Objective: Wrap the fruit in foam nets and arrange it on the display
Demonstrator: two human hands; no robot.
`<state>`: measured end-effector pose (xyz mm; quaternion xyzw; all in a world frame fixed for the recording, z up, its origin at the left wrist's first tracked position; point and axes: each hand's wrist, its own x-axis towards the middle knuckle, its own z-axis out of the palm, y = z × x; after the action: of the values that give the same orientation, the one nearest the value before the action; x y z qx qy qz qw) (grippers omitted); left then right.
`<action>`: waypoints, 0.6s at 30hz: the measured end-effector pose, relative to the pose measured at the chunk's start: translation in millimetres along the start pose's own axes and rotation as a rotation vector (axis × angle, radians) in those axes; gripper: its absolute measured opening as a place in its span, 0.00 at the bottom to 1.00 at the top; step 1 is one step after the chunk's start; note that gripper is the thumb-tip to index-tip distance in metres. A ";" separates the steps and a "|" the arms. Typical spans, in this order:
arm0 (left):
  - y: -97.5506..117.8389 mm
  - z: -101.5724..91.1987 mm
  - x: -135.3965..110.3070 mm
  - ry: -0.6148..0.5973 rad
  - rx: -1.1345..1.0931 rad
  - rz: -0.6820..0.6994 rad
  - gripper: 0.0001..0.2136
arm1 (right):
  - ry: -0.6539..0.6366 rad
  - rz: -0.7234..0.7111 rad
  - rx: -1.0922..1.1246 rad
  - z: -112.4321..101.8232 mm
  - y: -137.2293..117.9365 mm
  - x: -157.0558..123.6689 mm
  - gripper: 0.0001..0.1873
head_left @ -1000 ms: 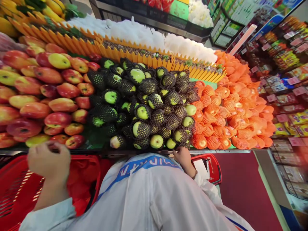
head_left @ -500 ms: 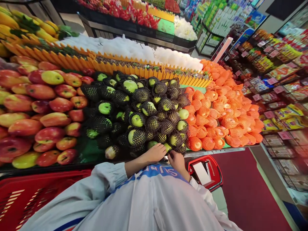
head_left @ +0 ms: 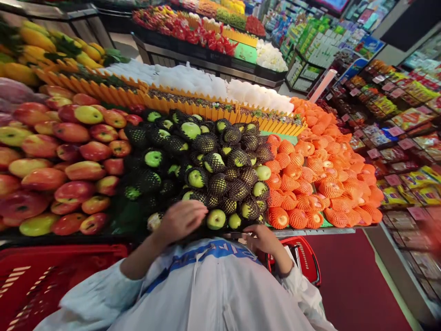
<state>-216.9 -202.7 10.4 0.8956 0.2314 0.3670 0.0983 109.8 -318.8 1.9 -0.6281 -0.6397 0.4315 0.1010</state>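
shop shelves (head_left: pixel 399 133), pink tags (head_left: pixel 393 179) illegible; left hand (head_left: pixel 182 219) near netted green apples (head_left: pixel 217 184).

Red apples (head_left: pixel 75 191) are marked by glossy highlights; the left hand (head_left: pixel 182 219) is slightly blurred; rightmost packets (head_left: pixel 427 177) are stretched.

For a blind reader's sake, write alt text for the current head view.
A person's left hand and right hand are at the front of piled green apples, many in black netting, neither clearly holding anything. Reddish apples lie left, orange-netted fruit right; a red basket at lower left.
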 end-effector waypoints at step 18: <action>-47.4 -151.6 -360.7 0.235 0.368 -1.973 0.13 | 0.953 0.080 0.168 -12.1 -115.6 67.0 0.12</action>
<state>-564.6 -335.9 -118.8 0.2639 0.9299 0.1662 0.1949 22.3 -235.4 60.0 -0.7695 -0.4605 0.1492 0.4165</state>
